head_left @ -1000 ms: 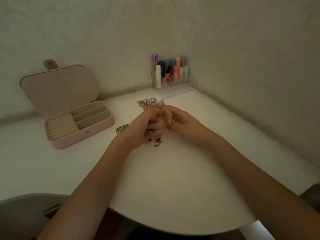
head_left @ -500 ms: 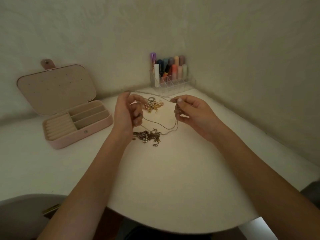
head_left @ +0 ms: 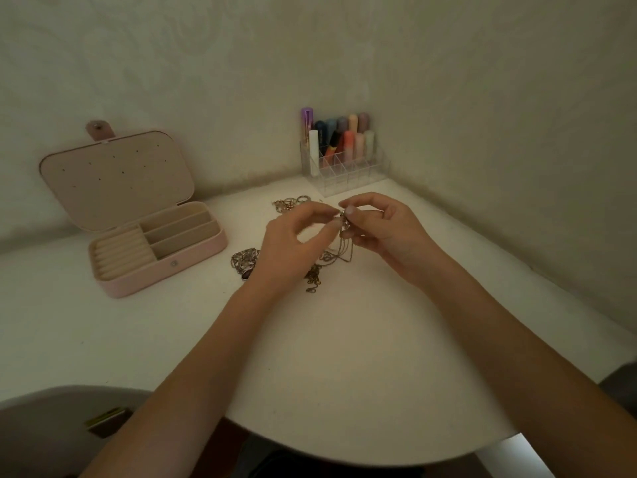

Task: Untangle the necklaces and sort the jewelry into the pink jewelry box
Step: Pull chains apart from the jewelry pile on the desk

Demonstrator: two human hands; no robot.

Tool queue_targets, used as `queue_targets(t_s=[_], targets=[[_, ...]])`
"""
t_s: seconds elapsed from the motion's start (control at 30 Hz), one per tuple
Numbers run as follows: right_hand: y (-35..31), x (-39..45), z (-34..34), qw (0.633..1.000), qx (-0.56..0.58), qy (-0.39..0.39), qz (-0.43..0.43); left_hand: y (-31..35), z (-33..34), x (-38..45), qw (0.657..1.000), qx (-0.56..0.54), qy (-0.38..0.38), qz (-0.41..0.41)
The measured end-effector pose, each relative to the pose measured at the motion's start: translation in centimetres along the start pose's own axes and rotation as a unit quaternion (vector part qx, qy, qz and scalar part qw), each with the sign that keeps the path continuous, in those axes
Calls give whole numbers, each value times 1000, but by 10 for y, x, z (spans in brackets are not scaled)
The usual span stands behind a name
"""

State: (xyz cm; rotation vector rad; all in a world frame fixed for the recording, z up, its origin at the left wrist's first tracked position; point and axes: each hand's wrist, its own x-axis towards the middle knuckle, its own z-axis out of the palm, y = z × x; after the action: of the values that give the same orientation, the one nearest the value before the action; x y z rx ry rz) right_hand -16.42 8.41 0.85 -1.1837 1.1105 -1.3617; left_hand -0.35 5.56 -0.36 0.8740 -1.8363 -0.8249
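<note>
A thin silver necklace chain (head_left: 344, 248) hangs in a loop from my two hands above the white table (head_left: 344, 357). My left hand (head_left: 293, 243) and my right hand (head_left: 382, 232) meet fingertip to fingertip and both pinch the chain's top end. Beneath them lies a tangled heap of necklaces (head_left: 313, 276), with a silver clump (head_left: 244, 262) to its left. More rings and gold pieces (head_left: 289, 203) lie behind my hands. The pink jewelry box (head_left: 148, 243) stands open at the left, its compartments holding nothing I can see.
A clear organizer with several lipstick tubes (head_left: 339, 157) stands in the back corner against the wall. The table's curved front edge runs close to my body. A grey chair part (head_left: 51, 429) shows at bottom left.
My hands, spread apart half a second ago with the chain stretched between them, have come together again at the chain's top. The chain now hangs doubled below my fingers.
</note>
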Motion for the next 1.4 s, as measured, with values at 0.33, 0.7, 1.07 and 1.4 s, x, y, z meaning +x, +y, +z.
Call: queue_targets(t_s=[0.33, 0.7, 1.07, 1.4], targets=[[-2, 0, -1, 999, 22, -15, 19, -1, -2, 6, 978, -177, 42, -105], [-2, 2, -5, 999, -6, 47, -8, 11, -4, 7, 922, -318, -60, -213], [7, 2, -1, 934, -286, 122, -178, 10, -3, 7, 930, -285, -89, -214], [5, -2, 5, 950, -252, 53, -175, 2, -1, 6, 953, -245, -50, -171]])
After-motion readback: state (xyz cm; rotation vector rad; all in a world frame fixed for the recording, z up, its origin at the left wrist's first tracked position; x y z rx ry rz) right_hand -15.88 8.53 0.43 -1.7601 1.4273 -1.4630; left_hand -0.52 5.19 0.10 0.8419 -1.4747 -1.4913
